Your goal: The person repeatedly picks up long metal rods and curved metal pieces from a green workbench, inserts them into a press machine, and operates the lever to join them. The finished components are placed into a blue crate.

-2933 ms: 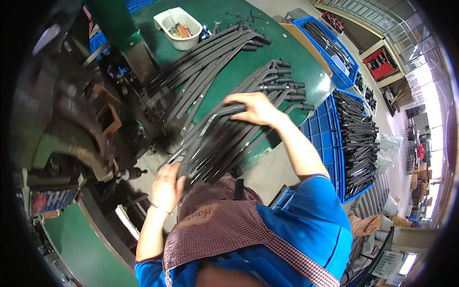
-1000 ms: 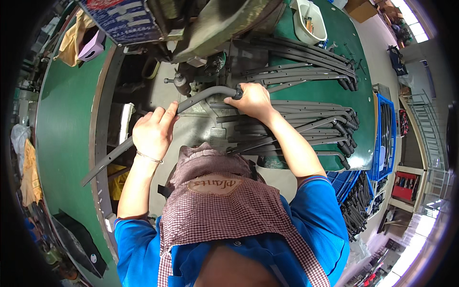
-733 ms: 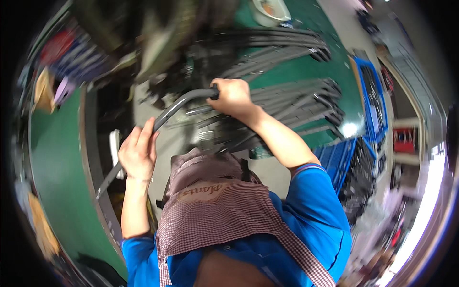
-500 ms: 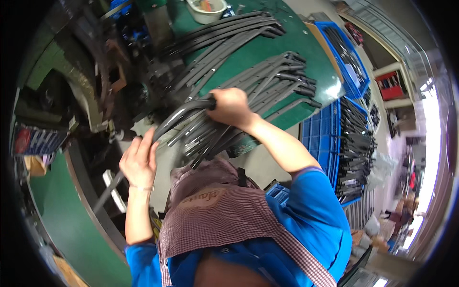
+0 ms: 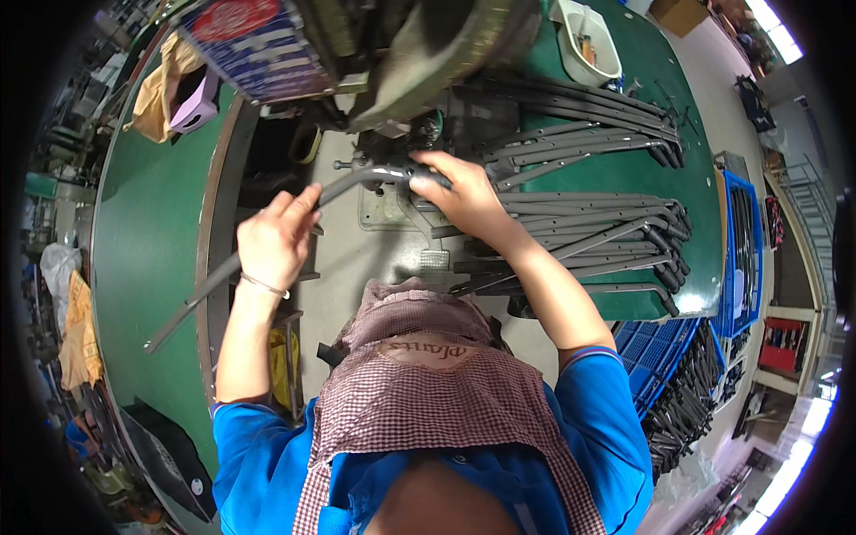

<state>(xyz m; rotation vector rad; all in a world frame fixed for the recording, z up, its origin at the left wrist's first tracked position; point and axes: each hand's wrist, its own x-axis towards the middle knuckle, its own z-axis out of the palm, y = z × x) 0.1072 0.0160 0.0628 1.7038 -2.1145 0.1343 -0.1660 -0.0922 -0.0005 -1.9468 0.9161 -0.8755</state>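
I hold one long, curved grey metal bar (image 5: 343, 185) with both hands. My left hand (image 5: 272, 239) grips its middle, where the bar runs down and left past the bench edge. My right hand (image 5: 464, 192) is closed on its upper end, right at the foot of a large grey-green press machine (image 5: 428, 45). The bar's tip rests against the machine's work point. Piles of similar grey bars (image 5: 588, 232) lie just right of my right hand on the green table (image 5: 624, 80).
A white tub (image 5: 588, 40) with small parts stands at the back of the table. Blue crates (image 5: 740, 241) holding more dark bars sit to the right. A curved green bench (image 5: 143, 250) runs along the left, with cloths (image 5: 174, 85) at its far end.
My view swung back toward the machine. Both hands brought the curved bar from the pile up to the machine's work point, right hand leading.
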